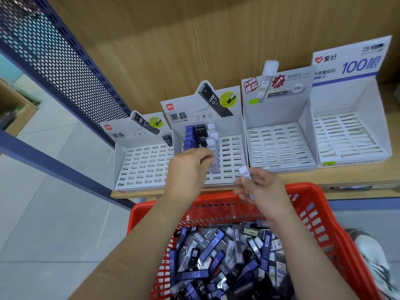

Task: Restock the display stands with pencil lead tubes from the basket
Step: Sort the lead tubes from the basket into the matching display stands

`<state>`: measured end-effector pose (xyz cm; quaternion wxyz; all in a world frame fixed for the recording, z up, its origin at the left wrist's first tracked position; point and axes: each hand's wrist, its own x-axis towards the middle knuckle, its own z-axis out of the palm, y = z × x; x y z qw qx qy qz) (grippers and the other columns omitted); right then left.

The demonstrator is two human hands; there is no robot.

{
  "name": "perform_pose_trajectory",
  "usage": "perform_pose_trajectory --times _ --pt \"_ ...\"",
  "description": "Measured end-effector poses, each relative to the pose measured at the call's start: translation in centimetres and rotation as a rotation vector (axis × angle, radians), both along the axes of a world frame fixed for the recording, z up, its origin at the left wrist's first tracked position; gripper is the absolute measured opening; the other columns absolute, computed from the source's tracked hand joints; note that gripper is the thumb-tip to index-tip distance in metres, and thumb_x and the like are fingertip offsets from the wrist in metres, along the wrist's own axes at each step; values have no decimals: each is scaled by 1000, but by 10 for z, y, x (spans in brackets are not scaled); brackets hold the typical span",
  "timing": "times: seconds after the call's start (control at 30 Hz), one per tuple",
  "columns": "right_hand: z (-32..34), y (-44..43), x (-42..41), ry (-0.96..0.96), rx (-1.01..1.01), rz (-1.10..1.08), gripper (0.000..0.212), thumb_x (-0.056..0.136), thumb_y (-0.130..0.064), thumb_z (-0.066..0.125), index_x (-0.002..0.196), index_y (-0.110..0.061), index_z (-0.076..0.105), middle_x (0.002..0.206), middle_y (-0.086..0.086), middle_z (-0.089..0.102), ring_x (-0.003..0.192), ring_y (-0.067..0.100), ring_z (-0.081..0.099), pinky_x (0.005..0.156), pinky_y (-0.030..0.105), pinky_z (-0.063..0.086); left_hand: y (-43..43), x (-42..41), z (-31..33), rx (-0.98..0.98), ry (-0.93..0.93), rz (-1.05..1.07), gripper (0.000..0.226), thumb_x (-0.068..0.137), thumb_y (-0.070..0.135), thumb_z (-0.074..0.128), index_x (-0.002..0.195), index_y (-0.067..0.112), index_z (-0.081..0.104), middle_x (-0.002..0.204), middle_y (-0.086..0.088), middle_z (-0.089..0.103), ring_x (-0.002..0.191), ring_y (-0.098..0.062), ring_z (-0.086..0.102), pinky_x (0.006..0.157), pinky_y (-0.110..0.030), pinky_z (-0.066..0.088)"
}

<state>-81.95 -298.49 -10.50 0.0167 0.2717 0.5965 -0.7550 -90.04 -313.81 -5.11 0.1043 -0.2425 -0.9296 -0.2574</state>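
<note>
A red basket (307, 204) full of blue, black and clear pencil lead tubes (218, 256) stands below the shelf. Several grey display stands sit on the shelf. The second stand (229, 148) holds rows of blue, black and clear tubes. My left hand (190, 167) reaches into it and pinches a clear tube (214, 167) at the front of the clear row. My right hand (259, 189) hovers over the basket's far rim, gripping a clear tube marked HB (245, 174).
The leftmost stand (142, 167) has one black tube at its back right. Two stands to the right (279, 146) (348, 135) show only bare slots. A blue perforated panel (60, 68) rises at the left. A shoe (376, 260) shows beside the basket.
</note>
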Motion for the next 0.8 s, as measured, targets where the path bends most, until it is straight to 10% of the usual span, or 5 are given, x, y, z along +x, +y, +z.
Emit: perform_pose_trajectory --times 0.13,0.23,0.33,0.53,0.8 --pt "11 3 4 -5 -304 42 27 89 -26 65 108 -8 66 69 4 61 47 10 48 42 17 36 -1 1 5 -74 116 -1 12 88 15 64 91 14 75 86 -2 68 80 -24 61 76 -27 45" --pt "18 -1 2 30 -435 123 29 98 -30 54 92 -5 68 62 4 54 41 8 31 37 17 21 -1 18 15 134 -169 -4 15 92 21 62 99 17 74 88 6 67 80 -11 60 76 -25 48" --pt "27 -10 -2 31 -427 223 29 99 -27 53 86 -4 65 64 9 55 41 9 33 36 17 21 -1 40 21 389 -589 8 19 89 25 66 106 21 70 79 11 68 71 0 60 75 -27 52" --pt "39 -33 -3 -24 -291 305 22 95 -23 61 88 -4 69 67 8 60 52 13 49 43 19 36 -32 44 18 526 -689 123 16 79 4 74 84 19 74 87 -14 70 74 -16 64 77 -35 55" --pt "32 -39 -15 110 660 233 17 96 -15 58 104 -24 70 109 -9 66 102 8 60 82 15 42 -80 3 32 692 -499 349 13 89 0 63 98 7 67 79 -9 67 60 -9 64 63 -21 55"
